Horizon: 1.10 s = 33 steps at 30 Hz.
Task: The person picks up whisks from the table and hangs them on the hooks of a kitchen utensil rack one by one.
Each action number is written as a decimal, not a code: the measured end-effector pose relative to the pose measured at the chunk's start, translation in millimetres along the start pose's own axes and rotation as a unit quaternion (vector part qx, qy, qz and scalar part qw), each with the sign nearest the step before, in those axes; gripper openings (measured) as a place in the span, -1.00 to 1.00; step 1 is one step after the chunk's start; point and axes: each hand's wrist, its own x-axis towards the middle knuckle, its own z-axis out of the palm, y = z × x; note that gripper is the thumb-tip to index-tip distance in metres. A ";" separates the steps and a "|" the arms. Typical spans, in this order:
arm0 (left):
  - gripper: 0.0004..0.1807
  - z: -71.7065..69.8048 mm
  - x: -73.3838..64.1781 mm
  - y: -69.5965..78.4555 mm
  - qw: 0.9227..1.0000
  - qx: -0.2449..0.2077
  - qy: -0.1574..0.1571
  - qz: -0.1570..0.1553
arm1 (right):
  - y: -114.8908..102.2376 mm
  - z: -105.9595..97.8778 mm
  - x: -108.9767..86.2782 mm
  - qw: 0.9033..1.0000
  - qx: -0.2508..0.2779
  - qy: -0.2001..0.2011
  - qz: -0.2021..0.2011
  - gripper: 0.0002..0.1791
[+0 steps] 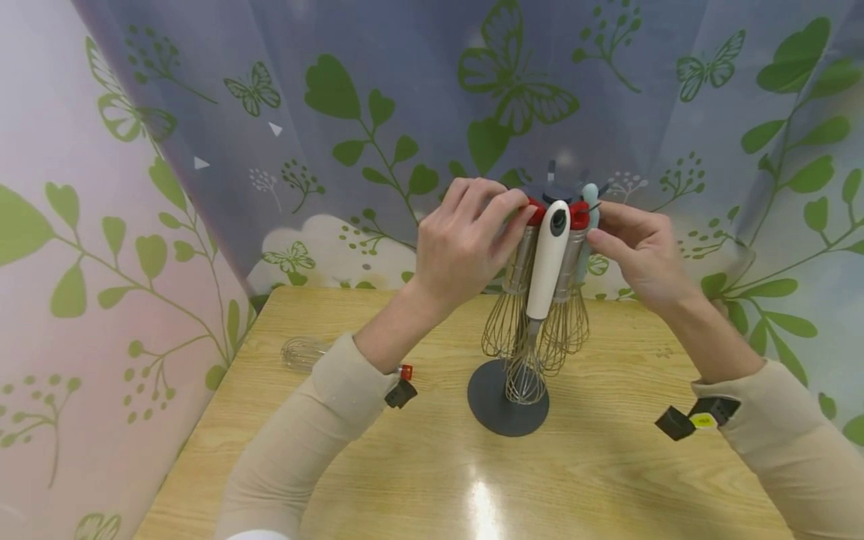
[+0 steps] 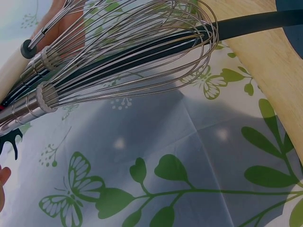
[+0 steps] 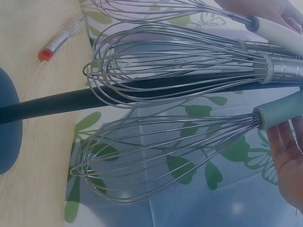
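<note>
Several whisks hang from a dark stand [image 1: 486, 409] between the two hands. In the head view my left hand [image 1: 466, 240] pinches the red end of a metal-handled whisk [image 1: 518, 262] at the stand's top. A white-handled whisk [image 1: 548, 262] hangs in front, and another red-ended metal whisk [image 1: 568, 262] hangs to its right. On the far right, my right hand [image 1: 641, 251] holds the light-blue handle of a whisk [image 3: 284, 109] near its upper end, thumb in front. The left wrist view shows the wire loops beside the dark pole [image 2: 255, 24]; most of the left hand is outside it.
Another whisk [image 1: 301, 354] with a red tip lies on the wooden table [image 1: 405, 465], left of the stand and partly hidden by the left forearm. A leaf-and-butterfly patterned curtain [image 1: 378, 172] hangs close behind the stand and along the left side.
</note>
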 end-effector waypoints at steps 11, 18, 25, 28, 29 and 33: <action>-0.88 0.6 -0.2 -0.1 1.000 -0.003 0.003 -0.003 | 5.0 4.1 -0.8 1.000 0.004 0.006 -0.014 -0.58; -0.88 1.2 -0.6 -0.3 1.000 -0.004 0.004 -0.004 | 8.0 5.6 -1.6 1.000 0.005 0.013 -0.019 -0.62; -0.88 1.4 -0.1 -0.8 1.000 -0.005 0.002 -0.005 | 7.7 6.4 -2.0 1.000 0.001 0.014 -0.026 -0.70; -0.88 1.1 0.0 -1.0 1.000 -0.004 0.000 -0.004 | 7.5 6.2 -1.9 0.999 0.006 0.012 -0.035 -0.72; -0.88 0.9 0.0 -1.1 1.000 -0.003 -0.001 -0.004 | 7.5 6.2 -1.9 0.999 0.008 0.012 -0.038 -0.72; -0.88 0.0 -0.1 -0.9 1.000 -0.002 -0.002 -0.003 | 7.4 6.1 -1.8 0.999 0.018 0.010 -0.048 -0.72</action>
